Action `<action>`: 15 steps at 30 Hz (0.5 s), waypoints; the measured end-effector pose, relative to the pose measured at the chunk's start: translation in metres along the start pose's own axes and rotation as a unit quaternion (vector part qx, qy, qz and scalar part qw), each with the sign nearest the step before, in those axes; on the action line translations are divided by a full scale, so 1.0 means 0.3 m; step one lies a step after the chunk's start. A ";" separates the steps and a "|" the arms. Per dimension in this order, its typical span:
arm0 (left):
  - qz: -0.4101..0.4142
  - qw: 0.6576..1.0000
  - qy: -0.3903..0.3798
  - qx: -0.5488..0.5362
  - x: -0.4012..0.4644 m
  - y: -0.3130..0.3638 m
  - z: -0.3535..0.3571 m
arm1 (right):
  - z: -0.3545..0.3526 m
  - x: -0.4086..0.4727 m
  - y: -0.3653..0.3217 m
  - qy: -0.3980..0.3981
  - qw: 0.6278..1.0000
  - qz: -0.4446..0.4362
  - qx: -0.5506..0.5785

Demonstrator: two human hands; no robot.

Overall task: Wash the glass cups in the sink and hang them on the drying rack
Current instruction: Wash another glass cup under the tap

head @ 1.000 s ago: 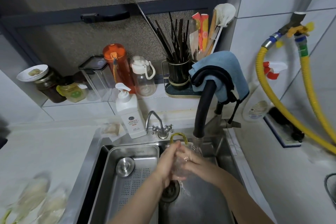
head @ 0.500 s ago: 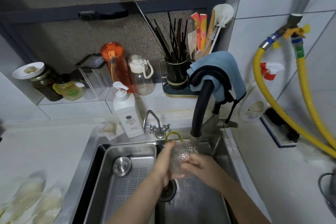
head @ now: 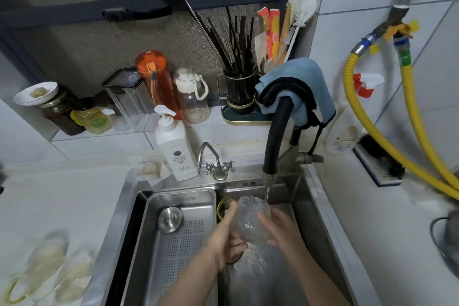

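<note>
A clear textured glass cup (head: pixel 250 218) is held over the steel sink (head: pixel 310 208), its mouth tilted up under the thin stream from the black faucet (head: pixel 275 144). My left hand (head: pixel 227 238) grips the cup from the left and below. My right hand (head: pixel 278 228) holds it from the right, fingers curled round its side. Water splashes down around the drain below. Two more glass cups (head: pixel 49 263) with yellow handles lie blurred on the white counter at the lower left. A yellow-handled cup (head: pixel 222 207) sits in the sink behind my left hand.
A perforated steel strainer tray (head: pixel 181 238) with a round plug fills the sink's left half. A white soap pump bottle (head: pixel 173 146) and a small tap (head: pixel 216 164) stand at the sink's back edge. Jars, bottles and a utensil holder (head: pixel 239 89) line the ledge. Yellow hoses (head: pixel 372 131) hang right.
The cup has been turned from rubbing between both palms to mouth-up under the stream. My hands shifted slightly lower and apart on its sides.
</note>
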State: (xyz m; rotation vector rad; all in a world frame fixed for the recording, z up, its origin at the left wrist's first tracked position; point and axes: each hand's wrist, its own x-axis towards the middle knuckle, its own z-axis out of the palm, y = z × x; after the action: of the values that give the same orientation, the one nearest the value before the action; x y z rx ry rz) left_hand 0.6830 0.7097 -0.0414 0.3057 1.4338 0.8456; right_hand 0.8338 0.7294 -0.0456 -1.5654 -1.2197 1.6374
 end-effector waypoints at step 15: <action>0.039 0.995 -0.027 0.088 -0.042 0.050 -0.049 | -0.039 -0.075 -0.090 0.011 0.999 -0.028 -0.022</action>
State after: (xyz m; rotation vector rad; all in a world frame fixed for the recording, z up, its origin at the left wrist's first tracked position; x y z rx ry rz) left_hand 0.6654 0.7071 -0.0248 0.5177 1.4560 0.7697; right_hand 0.8436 0.7240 -0.0104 -1.5583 -1.2852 1.5641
